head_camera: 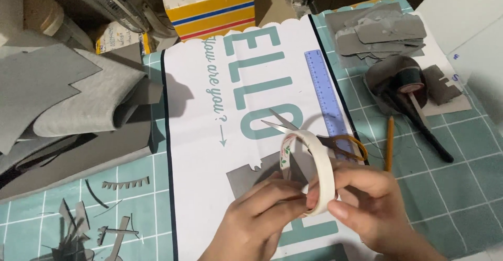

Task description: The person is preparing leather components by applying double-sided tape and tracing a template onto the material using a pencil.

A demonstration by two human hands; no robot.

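Note:
A cream roll of tape (320, 160) stands on edge between both hands, above a white paper sheet (204, 109) with teal lettering. My right hand (367, 200) grips the roll's lower rim with thumb and fingers. My left hand (262, 208) pinches the roll's lower inner edge from the left. A grey cut-out shape (246, 174) lies on the sheet under the hands. Open scissors (314, 132) with amber handles rest just behind the roll.
A blue ruler (326, 90) lies along the sheet's right edge, a pencil (390, 143) beside it on the teal cutting mat (450, 172). Grey pieces (380, 33) are stacked at back right, grey felt (68, 98) at left, scraps (105, 224) at front left.

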